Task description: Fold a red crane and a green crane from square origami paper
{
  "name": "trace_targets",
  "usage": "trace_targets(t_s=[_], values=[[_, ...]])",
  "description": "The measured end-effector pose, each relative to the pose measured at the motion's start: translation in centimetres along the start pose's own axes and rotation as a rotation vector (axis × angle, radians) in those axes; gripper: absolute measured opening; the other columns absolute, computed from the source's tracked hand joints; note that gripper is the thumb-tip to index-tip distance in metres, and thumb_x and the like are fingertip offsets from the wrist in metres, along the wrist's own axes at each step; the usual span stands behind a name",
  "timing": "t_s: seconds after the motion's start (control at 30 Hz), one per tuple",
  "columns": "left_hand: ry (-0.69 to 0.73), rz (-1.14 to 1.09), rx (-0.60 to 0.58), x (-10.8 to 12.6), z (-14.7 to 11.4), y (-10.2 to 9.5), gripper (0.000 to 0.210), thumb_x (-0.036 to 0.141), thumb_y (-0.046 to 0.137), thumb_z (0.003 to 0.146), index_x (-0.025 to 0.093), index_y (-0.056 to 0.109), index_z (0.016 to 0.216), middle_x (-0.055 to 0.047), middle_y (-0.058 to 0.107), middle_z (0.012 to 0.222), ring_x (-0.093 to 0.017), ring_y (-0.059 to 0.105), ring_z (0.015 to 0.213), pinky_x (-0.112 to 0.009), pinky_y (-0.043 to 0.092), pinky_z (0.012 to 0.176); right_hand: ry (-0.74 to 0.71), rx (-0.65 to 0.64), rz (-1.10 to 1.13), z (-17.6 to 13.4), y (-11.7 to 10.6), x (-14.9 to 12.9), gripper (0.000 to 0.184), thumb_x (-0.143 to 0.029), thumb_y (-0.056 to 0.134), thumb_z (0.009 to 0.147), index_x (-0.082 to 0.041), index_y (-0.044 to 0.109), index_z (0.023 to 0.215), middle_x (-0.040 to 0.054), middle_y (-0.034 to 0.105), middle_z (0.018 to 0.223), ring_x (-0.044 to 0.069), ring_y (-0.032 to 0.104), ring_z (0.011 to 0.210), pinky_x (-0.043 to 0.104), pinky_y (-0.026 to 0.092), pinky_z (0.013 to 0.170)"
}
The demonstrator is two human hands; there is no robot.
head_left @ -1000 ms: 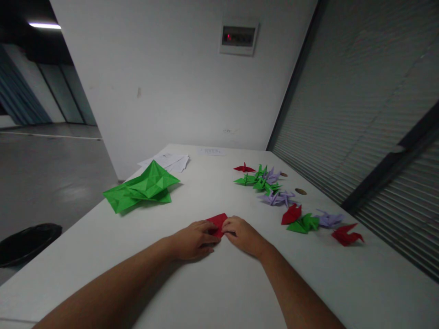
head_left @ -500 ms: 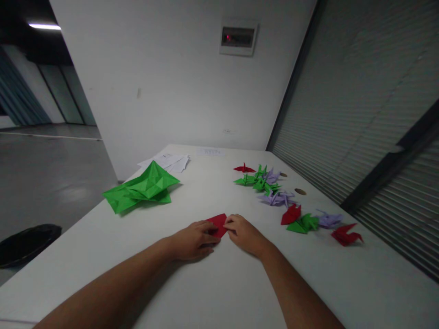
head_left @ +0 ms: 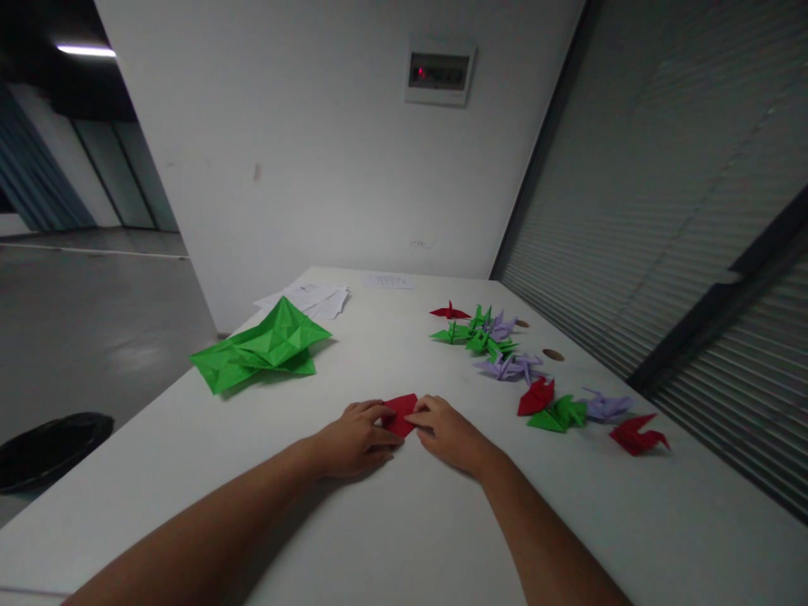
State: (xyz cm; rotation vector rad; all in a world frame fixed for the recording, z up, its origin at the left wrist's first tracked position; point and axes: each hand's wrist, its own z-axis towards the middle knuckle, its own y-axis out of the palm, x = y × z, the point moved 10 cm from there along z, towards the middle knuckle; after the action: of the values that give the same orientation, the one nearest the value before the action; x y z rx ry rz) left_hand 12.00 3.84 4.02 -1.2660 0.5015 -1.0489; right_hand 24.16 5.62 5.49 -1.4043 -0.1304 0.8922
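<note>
A small piece of folded red paper lies flat on the white table in front of me, between my two hands. My left hand holds its left side, the fingertips pressing it down and the thumb along the near edge. On the opposite side, my right hand has its fingers drawn together, with the fingertips lying over the paper's right edge. Part of the paper is hidden beneath the fingers of both hands.
Crumpled green paper sheets lie at the left. Several folded paper cranes, including a red crane, a purple crane and a green crane, spread along the right side. White printed sheets lie farther back. A black bin stands beyond the left edge.
My right fingertips have slid slightly left across the red paper. My left fingers have shifted a little, showing more of the paper.
</note>
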Motion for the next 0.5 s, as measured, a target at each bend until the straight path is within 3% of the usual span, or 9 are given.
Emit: trace_targets(t_s=[0.23, 0.5], values=[[-0.088, 0.014, 0.009, -0.8, 0.0, -0.3, 0.034, 0.034, 0.067, 0.091, 0.038, 0.071, 0.124, -0.012, 0.049, 0.144, -0.037, 0.051, 0.129, -0.057, 0.045, 0.104, -0.010, 0.005, -0.010, -0.1, 0.1, -0.1, 0.041, -0.008, 0.060, 0.086, -0.025, 0.075, 0.121, 0.0084, 0.061, 0.115, 0.022, 0.054, 0.109, 0.036, 0.043, 0.102], [0.000, -0.032, 0.054, 0.5, 0.2, -0.7, 0.031, 0.028, 0.063, 0.092, 0.028, 0.073, 0.122, -0.014, 0.054, 0.138, -0.034, 0.050, 0.129, -0.050, 0.043, 0.109, -0.006, 0.003, -0.036, 0.0, 0.3, 0.0, 0.035, -0.009, 0.060, 0.087, -0.024, 0.077, 0.114, 0.0080, 0.061, 0.111, 0.022, 0.054, 0.107, 0.035, 0.044, 0.101]])
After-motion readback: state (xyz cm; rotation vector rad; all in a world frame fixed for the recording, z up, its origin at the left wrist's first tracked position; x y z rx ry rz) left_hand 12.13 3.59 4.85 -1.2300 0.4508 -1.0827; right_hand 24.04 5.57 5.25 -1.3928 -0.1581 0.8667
